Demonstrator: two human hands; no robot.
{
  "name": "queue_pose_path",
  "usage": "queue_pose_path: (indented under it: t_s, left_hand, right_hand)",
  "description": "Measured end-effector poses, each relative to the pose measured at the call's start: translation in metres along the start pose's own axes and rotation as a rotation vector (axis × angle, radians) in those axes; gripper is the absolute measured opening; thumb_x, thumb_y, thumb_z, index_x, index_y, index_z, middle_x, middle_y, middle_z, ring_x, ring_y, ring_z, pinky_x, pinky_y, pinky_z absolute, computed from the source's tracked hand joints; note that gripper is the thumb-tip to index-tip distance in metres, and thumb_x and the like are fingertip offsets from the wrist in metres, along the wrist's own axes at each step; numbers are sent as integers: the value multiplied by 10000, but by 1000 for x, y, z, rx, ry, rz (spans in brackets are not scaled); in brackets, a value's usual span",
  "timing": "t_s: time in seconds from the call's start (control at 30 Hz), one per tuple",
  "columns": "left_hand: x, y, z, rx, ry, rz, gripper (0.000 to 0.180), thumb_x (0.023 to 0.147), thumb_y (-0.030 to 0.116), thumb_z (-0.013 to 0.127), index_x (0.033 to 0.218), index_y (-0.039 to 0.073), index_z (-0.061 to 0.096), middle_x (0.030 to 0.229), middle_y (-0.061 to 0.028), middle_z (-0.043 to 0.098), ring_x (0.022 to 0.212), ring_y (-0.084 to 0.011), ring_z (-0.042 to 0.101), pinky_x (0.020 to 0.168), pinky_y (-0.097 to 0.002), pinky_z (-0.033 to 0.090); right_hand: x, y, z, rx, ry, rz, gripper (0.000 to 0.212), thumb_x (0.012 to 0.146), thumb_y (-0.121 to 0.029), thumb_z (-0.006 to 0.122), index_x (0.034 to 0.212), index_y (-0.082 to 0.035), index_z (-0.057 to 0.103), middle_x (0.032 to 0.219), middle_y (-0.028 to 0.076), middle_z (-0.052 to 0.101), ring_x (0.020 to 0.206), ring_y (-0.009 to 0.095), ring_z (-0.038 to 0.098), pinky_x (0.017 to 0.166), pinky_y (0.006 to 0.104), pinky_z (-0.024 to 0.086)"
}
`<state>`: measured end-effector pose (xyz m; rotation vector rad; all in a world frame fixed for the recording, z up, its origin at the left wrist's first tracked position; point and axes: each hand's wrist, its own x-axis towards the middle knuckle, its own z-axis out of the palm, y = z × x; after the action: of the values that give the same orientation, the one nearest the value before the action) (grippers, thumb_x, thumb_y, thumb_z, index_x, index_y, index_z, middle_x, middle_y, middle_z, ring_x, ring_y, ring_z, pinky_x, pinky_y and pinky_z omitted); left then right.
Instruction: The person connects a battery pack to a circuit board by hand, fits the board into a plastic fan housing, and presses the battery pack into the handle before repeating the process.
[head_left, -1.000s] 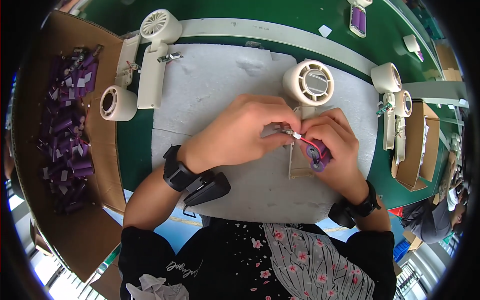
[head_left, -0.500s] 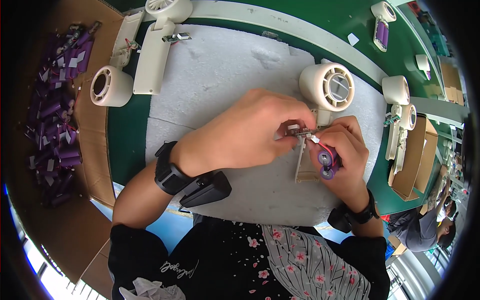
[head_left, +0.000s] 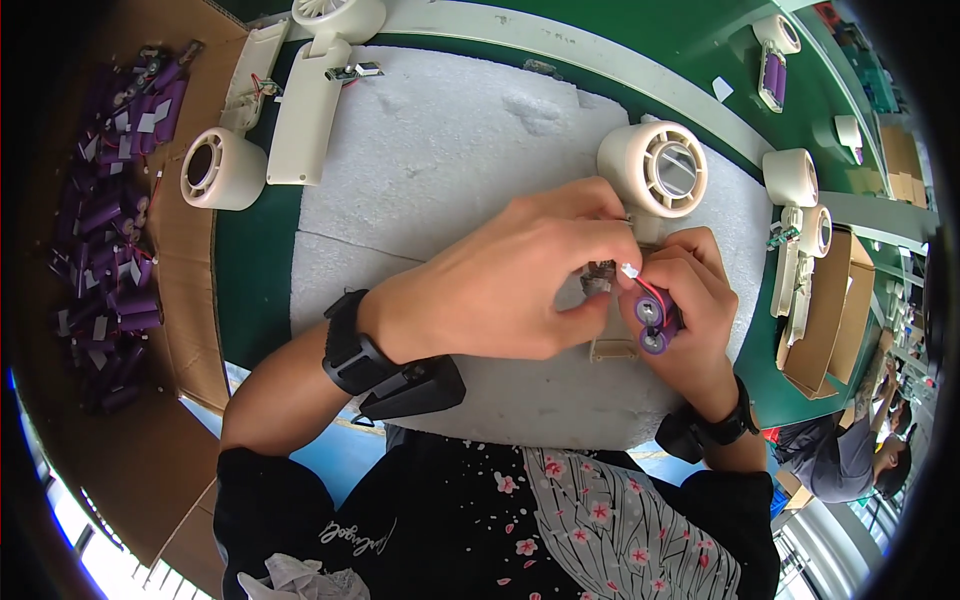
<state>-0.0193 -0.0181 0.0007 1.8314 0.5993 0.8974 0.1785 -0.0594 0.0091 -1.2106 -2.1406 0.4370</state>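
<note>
My left hand (head_left: 500,280) is closed around a small circuit board (head_left: 598,278), its curled fingers and thumb hiding much of it. The index fingertip is beside a white plug (head_left: 629,270) on red and black wires. My right hand (head_left: 695,300) is wrapped around a pack of two purple battery cells (head_left: 652,328), their ends toward me. From the pack the wires run up to the plug. Behind both hands lies a cream handheld fan (head_left: 640,170) with a round head. Its open handle shell (head_left: 613,350) extends under my hands, mostly covered.
White foam sheet (head_left: 450,130) covers the green bench. At left is a cardboard box (head_left: 190,290) of purple battery packs (head_left: 105,230). More cream fan parts (head_left: 305,115) lie back left, others (head_left: 790,180) at right by a small carton (head_left: 825,320). A person (head_left: 850,455) sits far right.
My left hand has shifted slightly, its index finger reaching over toward the plug and covering more of the board. My right hand keeps the battery pack nearly in place.
</note>
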Motion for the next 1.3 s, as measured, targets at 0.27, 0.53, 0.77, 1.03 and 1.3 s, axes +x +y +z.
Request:
queue_pose_path:
  t_s: [0.27,0.53,0.77,1.03,1.3]
  left_hand:
    - [0,-3,3,5,8,-54,273,680,-124,688,890,47,653,896,-86,616,791,-242,653,660,-313,521]
    - [1,-2,-1,-88,-35,-79,237,696,-105,675,872,52,654,874,-59,620,722,-171,620,629,-268,501]
    - [1,-1,-2,-115,5,-174,137,746,-49,695,835,43,647,813,-35,605,679,-114,574,560,-243,432]
    - [1,-1,-4,-99,-8,-67,103,795,35,736,880,32,678,815,-42,609,646,-103,539,549,-239,410]
    - [1,-4,2,-128,61,-41,121,802,129,731,877,40,697,767,-69,626,593,-155,567,529,-274,444]
  right_hand:
    - [0,1,0,-3,22,1,256,618,33,753,801,-57,599,744,47,622,754,264,554,657,332,464]
    - [-3,3,-15,217,57,69,231,713,-81,791,855,-20,619,740,78,622,660,196,570,574,292,461]
    - [-12,4,-17,296,83,111,198,805,-116,704,879,45,614,757,127,638,626,183,574,572,273,447]
    - [-5,5,-13,25,179,-68,235,698,-49,778,917,-7,702,738,88,648,573,173,624,489,259,465]
    - [-5,6,-12,-11,151,-65,225,687,-29,781,903,-39,721,749,72,634,558,157,605,482,251,460]
